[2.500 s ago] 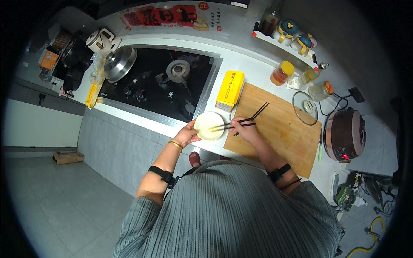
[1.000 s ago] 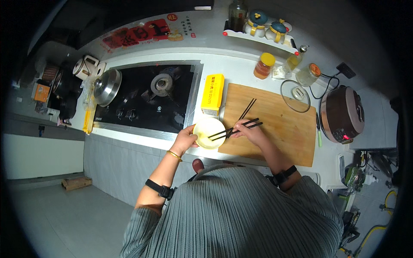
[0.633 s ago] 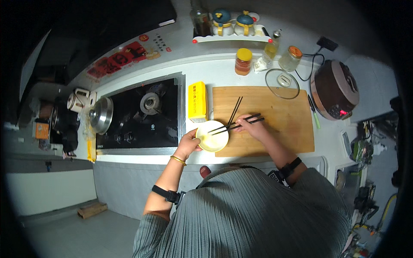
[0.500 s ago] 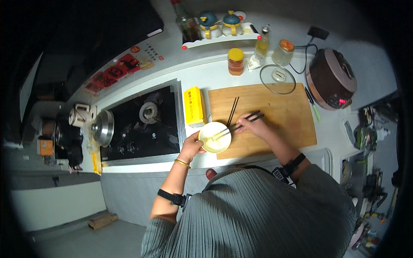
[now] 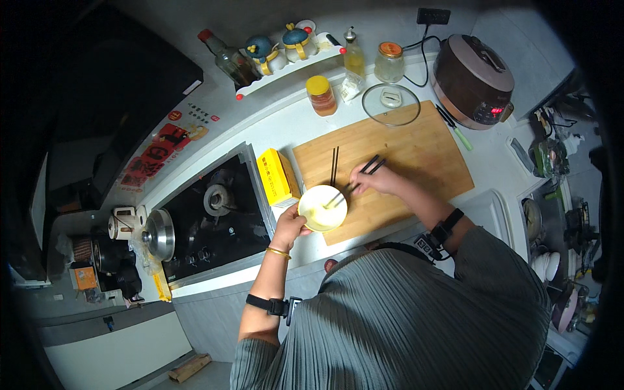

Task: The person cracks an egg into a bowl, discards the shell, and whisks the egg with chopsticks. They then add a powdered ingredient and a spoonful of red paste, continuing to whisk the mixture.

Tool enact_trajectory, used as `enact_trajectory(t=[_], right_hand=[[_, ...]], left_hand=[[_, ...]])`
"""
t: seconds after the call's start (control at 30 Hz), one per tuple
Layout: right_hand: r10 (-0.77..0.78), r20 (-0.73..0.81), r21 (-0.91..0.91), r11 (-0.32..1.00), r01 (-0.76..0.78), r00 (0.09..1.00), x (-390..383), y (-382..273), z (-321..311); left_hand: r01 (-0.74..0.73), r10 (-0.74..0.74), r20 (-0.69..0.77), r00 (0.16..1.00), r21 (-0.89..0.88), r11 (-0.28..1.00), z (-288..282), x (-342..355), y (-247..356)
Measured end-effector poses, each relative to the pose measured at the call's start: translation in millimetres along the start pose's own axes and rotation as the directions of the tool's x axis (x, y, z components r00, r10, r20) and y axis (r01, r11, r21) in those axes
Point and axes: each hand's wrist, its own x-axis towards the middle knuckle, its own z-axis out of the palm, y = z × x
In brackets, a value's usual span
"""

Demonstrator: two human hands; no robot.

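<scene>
My left hand (image 5: 290, 225) grips the left rim of a small pale yellow bowl (image 5: 313, 197), thumb on the edge. A yellowish liquid lies in the bowl, which sits over the left edge of the wooden cutting board (image 5: 426, 146). My right hand (image 5: 373, 179) is closed around a pair of dark chopsticks (image 5: 370, 163), whose lighter tips dip into the bowl. Another pair of dark chopsticks (image 5: 335, 166) lies on the board just beyond the bowl, lower ends hidden behind it. Left of the board stands a yellow box (image 5: 278, 177).
A gas stove (image 5: 211, 224) lies left, with a lidded metal pot (image 5: 159, 234). Behind the board are a glass lid (image 5: 391, 114), a yellow-capped jar (image 5: 322, 97) and an orange-capped jar (image 5: 389, 63). Far right stand an electric cooker (image 5: 474, 81) and a green-handled knife (image 5: 461, 136).
The head view has turned, so the counter appears tilted. Both hands keep their grip; the chopsticks have shifted slightly within the bowl.
</scene>
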Motion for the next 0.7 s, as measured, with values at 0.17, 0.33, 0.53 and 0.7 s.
enact_trajectory(t=[0.17, 0.33, 0.53, 0.7], right_hand=[[-0.007, 0.013, -0.095, 0.995, 0.008, 1.000, -1, -1, -2], [-0.070, 0.083, -0.240, 0.967, 0.088, 0.994, 0, -12, 5], [-0.171, -0.035, -0.267, 0.951, 0.156, 0.985, -3, -26, 20], [-0.152, 0.053, -0.288, 0.944, 0.161, 0.987, -6, -25, 24]], left_hand=[[0.000, 0.000, -0.007, 1.000, 0.026, 1.000, -2, 4, -3], [-0.004, 0.005, -0.009, 1.000, 0.027, 1.000, -5, 4, -4], [-0.014, 0.015, -0.003, 1.000, 0.057, 0.998, -5, 0, -2], [-0.017, 0.017, -0.024, 1.000, 0.020, 1.000, -3, -3, 0]])
